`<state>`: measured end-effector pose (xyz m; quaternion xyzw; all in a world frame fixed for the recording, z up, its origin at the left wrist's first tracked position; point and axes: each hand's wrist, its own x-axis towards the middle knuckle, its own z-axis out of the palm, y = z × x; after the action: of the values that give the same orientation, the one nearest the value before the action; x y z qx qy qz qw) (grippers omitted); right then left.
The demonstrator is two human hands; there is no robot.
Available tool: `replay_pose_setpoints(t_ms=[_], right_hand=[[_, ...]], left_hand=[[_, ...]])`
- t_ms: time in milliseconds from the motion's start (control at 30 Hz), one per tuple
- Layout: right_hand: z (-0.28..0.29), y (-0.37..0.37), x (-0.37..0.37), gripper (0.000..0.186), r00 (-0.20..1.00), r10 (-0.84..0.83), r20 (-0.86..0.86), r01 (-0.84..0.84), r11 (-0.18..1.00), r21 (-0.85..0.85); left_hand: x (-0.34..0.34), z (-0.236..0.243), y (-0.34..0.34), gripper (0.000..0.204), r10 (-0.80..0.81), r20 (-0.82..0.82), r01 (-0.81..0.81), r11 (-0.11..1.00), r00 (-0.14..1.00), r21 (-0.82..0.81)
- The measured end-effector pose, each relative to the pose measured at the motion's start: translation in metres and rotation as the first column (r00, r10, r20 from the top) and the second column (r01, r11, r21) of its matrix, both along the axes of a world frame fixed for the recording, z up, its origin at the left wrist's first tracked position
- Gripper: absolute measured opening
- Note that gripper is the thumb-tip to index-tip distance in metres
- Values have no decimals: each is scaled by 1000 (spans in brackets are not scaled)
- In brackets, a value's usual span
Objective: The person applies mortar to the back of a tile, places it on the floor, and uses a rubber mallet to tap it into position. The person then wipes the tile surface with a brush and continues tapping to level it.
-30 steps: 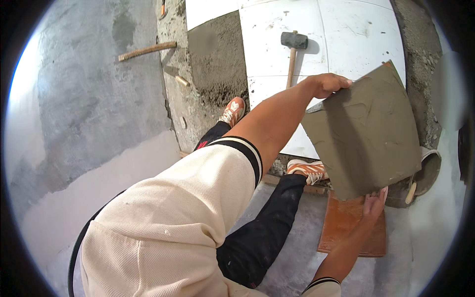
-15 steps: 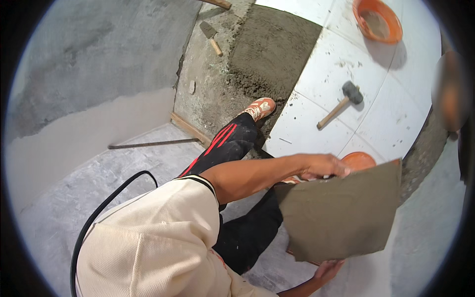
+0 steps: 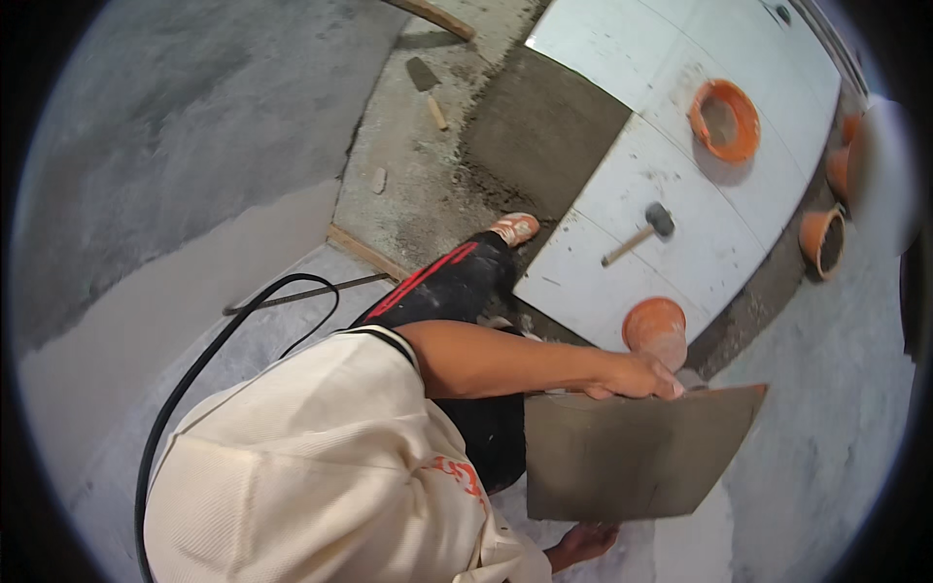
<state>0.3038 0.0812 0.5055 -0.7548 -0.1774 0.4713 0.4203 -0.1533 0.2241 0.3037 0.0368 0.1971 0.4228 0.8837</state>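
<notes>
A square tile, its visible face coated with grey mortar, is held tilted between my two hands at the lower right. My left hand is closed on its upper edge, with the arm stretched across my dark trousers. Below, my right hand is at the lower edge, partly hidden by the tile. Just beyond my left hand stands an orange bucket, seemingly upside down. A mallet with a dark head and wooden handle lies on white laid tiles.
Levelled grey mortar borders the tiles. A trowel lies on rough ground. An orange basin sits on the tiles; another orange bucket stands far right. A wooden strip, metal rod and black cable lie left.
The coated tile has moved slightly left and down in view and its angle has changed, both hands moving with it. My view has shifted, showing more of the buckets at right.
</notes>
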Motion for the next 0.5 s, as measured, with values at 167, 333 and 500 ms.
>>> replay_pose_setpoints(t_ms=[167, 333, 500], right_hand=[[4, 5, -47, 58, 997, -70, 34, 71, 997, -35], [5, -15, -52, 60, 999, -49, 1, 49, 998, -46], [5, -47, -48, 62, 976, -205, 78, 208, 978, -25]], left_hand=[[-20, 15, -21, 44, -1, 62, 8, 993, 998, -121], [-13, 10, -41, 42, -25, 4, 26, 995, 1000, -95], [-3, 24, -48, 43, -70, 103, 81, 991, 992, -105]])
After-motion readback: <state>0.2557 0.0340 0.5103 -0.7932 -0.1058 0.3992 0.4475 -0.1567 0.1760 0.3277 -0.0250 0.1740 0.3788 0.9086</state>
